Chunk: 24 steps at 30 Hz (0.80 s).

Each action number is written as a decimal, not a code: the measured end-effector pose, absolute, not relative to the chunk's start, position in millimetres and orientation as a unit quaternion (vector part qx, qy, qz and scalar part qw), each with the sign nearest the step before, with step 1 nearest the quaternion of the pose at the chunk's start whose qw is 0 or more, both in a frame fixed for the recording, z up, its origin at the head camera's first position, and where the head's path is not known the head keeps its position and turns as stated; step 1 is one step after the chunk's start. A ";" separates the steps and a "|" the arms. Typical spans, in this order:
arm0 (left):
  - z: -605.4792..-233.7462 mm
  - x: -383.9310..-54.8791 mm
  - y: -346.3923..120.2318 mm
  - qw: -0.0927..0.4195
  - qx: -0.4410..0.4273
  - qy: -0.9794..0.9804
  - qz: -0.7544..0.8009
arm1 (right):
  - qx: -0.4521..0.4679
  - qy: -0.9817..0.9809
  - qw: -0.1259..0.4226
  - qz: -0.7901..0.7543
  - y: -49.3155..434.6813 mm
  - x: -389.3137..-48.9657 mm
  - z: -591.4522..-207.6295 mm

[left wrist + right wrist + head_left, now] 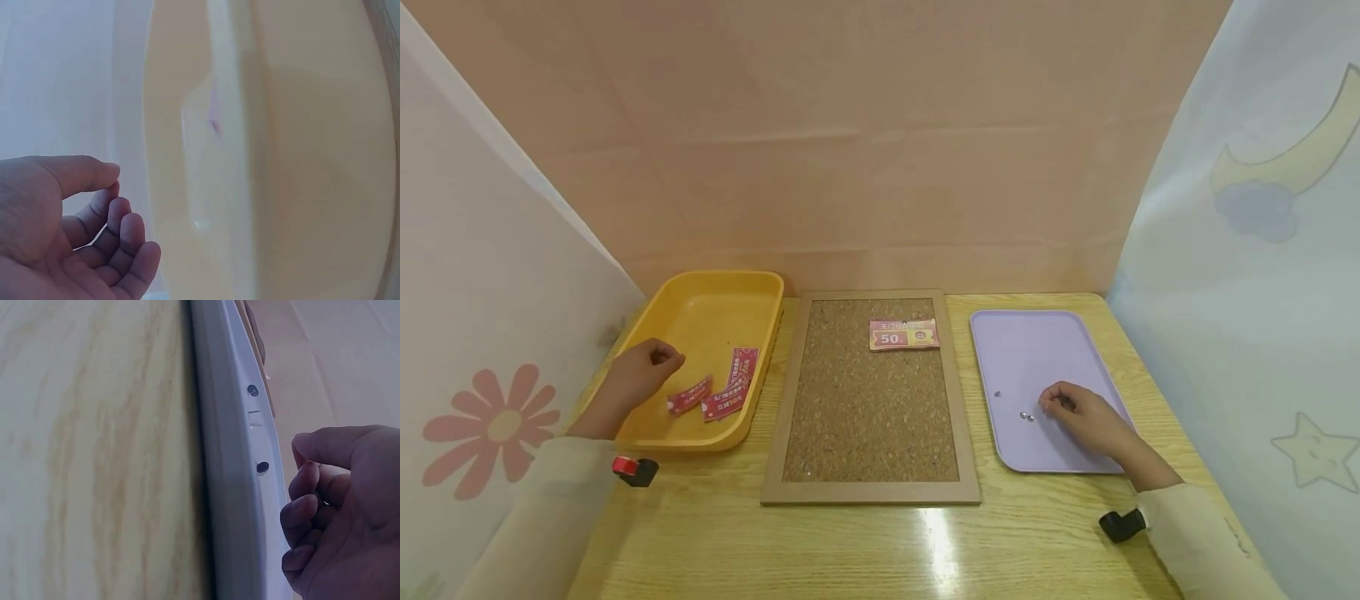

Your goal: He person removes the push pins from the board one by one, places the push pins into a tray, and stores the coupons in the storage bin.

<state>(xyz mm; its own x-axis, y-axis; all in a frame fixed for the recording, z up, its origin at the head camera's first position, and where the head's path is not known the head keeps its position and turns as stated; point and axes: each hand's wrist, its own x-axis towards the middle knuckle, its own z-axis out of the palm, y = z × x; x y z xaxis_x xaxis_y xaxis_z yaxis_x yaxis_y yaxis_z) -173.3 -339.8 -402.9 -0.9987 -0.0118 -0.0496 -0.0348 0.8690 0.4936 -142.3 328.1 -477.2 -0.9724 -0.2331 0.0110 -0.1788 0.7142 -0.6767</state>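
Observation:
My left hand (638, 375) hovers over the left side of a yellow plastic bin (775, 287), fingers loosely curled and nothing visible in them. Several red coupons (727, 402) lie in the bin, to the right of that hand. Over a lilac tray (1022, 333) is my right hand (1086, 421), its fingers bent and thumb near the index finger. No item shows in its fingers. Just left of its fingertips lie two small silver thumbtacks (1027, 416), and another small tack (997, 394) is near the tray's left side.
Between bin and tray lies a wood-framed corkboard (872, 417). A red and yellow coupon (904, 335) is at its upper right, with a tack at its top edge. All stand on a wooden table (850, 550), with a peach backdrop (880, 167) behind.

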 end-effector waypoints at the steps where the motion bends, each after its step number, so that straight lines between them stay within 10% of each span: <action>1: -401.6 -173.5 -335.9 0.017 -0.007 0.966 0.256 | -0.111 0.925 0.037 -0.362 328.1 -142.5 -477.0; 24: -373.3 -205.4 -202.1 -0.003 0.114 0.927 0.357 | -0.177 0.907 -0.024 -0.382 260.0 -186.4 -434.6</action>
<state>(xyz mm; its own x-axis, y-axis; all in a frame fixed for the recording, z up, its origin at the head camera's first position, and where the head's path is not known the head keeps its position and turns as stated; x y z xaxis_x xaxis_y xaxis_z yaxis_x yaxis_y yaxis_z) -205.4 -202.1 -373.3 -0.9739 0.2093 0.0879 0.2142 0.7195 0.6607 -186.4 260.0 -434.6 -0.9360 -0.3035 0.1783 -0.3397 0.6459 -0.6837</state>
